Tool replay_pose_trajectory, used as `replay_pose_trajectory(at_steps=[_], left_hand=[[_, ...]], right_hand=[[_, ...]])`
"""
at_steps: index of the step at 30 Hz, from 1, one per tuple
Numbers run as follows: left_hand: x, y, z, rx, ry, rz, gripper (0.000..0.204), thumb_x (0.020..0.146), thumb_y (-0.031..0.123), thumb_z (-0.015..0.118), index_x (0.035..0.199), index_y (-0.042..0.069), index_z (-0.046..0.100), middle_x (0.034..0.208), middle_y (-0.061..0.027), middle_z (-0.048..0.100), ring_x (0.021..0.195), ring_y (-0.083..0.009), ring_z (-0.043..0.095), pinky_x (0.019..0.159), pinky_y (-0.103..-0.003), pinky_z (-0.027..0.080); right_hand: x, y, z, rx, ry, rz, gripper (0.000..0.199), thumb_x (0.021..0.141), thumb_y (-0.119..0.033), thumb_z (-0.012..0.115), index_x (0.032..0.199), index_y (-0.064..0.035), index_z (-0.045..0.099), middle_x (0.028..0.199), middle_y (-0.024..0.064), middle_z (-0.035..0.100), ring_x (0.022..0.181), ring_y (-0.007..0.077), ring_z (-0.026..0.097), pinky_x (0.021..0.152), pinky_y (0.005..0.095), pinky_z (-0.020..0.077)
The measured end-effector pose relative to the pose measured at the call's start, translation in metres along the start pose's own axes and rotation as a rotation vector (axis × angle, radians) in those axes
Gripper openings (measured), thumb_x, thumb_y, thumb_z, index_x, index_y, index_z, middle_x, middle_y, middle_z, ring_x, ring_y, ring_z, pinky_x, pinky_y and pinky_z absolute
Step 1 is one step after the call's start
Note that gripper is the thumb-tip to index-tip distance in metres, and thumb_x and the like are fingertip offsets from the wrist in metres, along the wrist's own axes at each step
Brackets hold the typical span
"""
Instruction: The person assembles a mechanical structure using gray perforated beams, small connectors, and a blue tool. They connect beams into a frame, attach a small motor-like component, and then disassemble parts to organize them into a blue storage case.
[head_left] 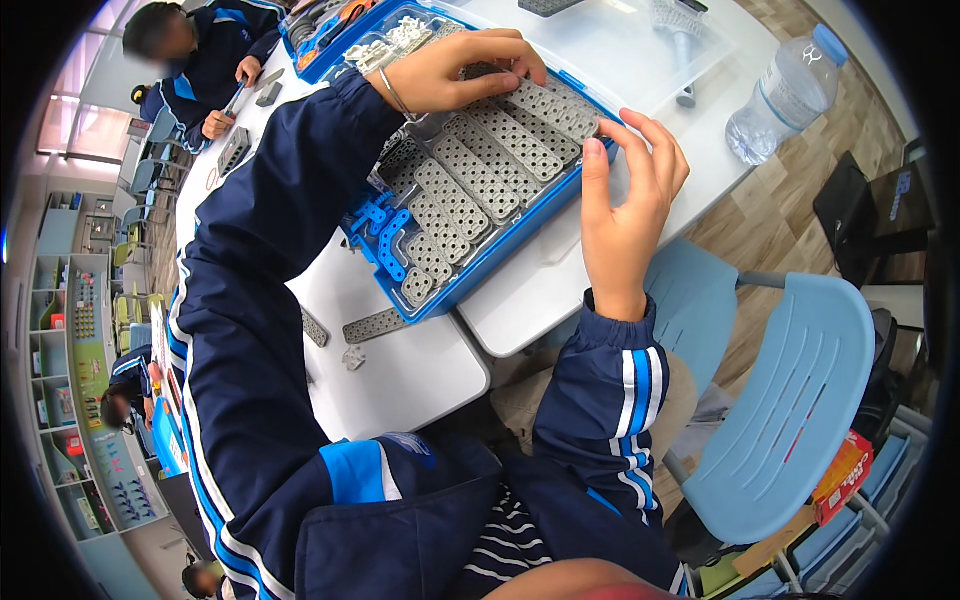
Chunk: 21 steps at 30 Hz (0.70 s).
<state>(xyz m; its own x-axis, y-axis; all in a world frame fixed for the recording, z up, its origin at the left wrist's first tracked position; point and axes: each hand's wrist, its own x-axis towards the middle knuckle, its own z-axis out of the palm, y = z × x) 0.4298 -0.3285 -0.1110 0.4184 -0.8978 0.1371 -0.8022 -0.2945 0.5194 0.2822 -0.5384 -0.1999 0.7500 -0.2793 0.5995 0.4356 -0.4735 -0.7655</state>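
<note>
A blue storage box [480,285] on the white table holds rows of grey perforated building plates [460,165] of several lengths, with blue connector pieces [392,245] in its near left corner. My left hand [455,75] reaches over the far side, thumb and fingers closed about the left end of a long grey perforated plate [558,110]; the fingers partly cover the grip. At the plate's other end is my right hand [635,190]. Its index fingertip and thumb touch or nearly touch that end, while the other fingers are stretched apart.
Loose grey strips [375,326] lie on the table [430,365] left of the box. A clear lid [640,45] and a water bottle [790,95] stand beyond it. A light blue chair [785,410] is at right. Another person [215,60] handles parts at far left.
</note>
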Motion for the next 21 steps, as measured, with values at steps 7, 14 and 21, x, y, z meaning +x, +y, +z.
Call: replay_pose_trajectory(at_steps=[7,14,21], left_hand=[[-0.007,-0.003,0.004,0.035,0.025,0.046,0.015,0.103,0.008,0.057,0.109,0.003,0.070,0.108,-0.0108,0.064,0.107,-0.0259,0.061,0.097,-0.037,0.048],[-0.015,-0.011,0.004,0.094,0.103,0.039,0.012,0.099,0.012,0.069,0.107,0.004,0.073,0.108,-0.0111,0.066,0.106,-0.0260,0.064,0.098,-0.038,0.049],[-0.028,-0.008,-0.018,0.252,0.052,0.078,0.033,0.095,0.028,0.077,0.118,0.004,0.073,0.121,-0.0134,0.067,0.117,-0.0291,0.064,0.106,-0.040,0.048]], right_hand=[[-0.001,-0.002,0.002,-0.020,-0.036,-0.034,0.015,0.094,-0.017,0.071,0.105,-0.0082,0.075,0.132,0.0109,0.056,0.133,0.0366,0.040,0.111,0.0497,0.0371],[-0.001,-0.003,0.003,-0.048,-0.048,-0.041,0.012,0.093,-0.015,0.071,0.102,-0.0087,0.075,0.133,0.0111,0.056,0.133,0.0368,0.039,0.111,0.0495,0.0375],[-0.002,-0.003,0.001,-0.039,-0.063,-0.036,0.013,0.094,-0.015,0.070,0.103,-0.0079,0.075,0.134,0.0126,0.055,0.133,0.0364,0.040,0.111,0.0490,0.0379]])
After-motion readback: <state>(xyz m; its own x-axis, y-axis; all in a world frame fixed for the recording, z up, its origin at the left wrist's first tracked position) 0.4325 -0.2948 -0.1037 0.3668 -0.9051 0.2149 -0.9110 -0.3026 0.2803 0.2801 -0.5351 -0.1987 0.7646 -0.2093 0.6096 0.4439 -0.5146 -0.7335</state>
